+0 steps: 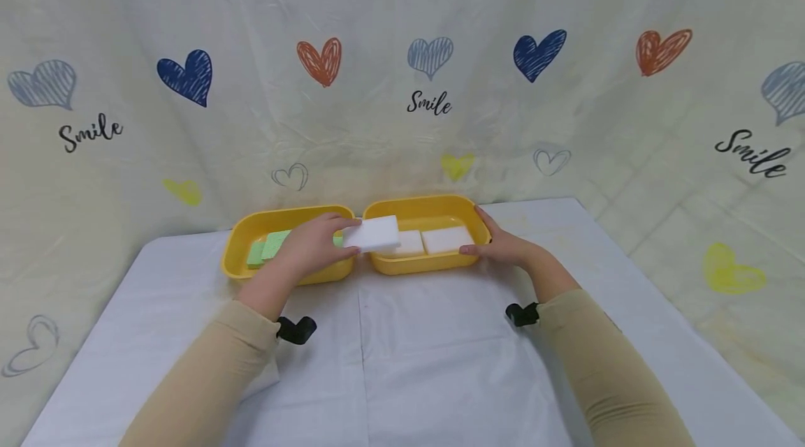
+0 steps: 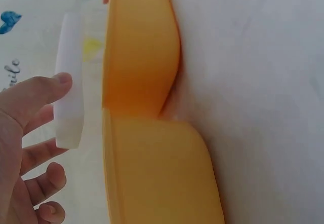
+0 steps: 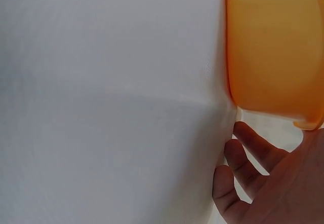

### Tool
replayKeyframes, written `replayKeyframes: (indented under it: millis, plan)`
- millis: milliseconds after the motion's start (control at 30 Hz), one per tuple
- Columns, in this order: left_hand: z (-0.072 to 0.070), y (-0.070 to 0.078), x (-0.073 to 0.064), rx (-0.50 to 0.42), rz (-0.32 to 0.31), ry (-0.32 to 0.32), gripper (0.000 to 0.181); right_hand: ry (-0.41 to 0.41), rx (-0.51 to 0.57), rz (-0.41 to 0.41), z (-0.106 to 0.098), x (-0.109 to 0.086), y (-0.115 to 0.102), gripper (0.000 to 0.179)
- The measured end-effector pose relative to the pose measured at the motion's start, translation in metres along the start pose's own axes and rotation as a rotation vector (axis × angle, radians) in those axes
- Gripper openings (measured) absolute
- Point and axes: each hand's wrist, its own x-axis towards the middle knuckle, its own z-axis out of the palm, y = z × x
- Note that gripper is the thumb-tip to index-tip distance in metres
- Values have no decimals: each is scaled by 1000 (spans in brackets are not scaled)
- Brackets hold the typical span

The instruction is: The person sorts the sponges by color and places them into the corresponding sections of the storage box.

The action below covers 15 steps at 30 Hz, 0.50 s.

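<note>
My left hand (image 1: pixel 312 244) pinches a white sponge block (image 1: pixel 372 233) between thumb and fingers. It holds the block above the place where two yellow trays meet, and in the left wrist view the white block (image 2: pixel 70 82) is up past the rim. Green sponge blocks (image 1: pixel 274 244) lie in the left yellow tray (image 1: pixel 235 251), partly hidden by this hand. Two more white blocks (image 1: pixel 448 239) lie side by side in the right yellow tray (image 1: pixel 421 265). My right hand (image 1: pixel 506 246) holds that tray's right end, thumb over the front rim, its lower fingers (image 3: pixel 238 155) loosely bent outside.
A white cloth (image 1: pixel 428 349) covers the table, and both trays stand near its back edge. Behind them hangs a pale curtain (image 1: pixel 377 126) printed with hearts. Some white item (image 1: pixel 263 378) shows partly under the left forearm.
</note>
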Motion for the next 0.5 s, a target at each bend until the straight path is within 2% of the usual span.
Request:
replayKeyframes:
  millis: [300, 500]
  plan:
    - [18, 26, 31, 1, 15, -30, 57, 6, 4, 3, 0, 0, -1, 118]
    - [27, 36, 47, 56, 13, -37, 56, 5, 4, 7, 1, 0, -2, 118]
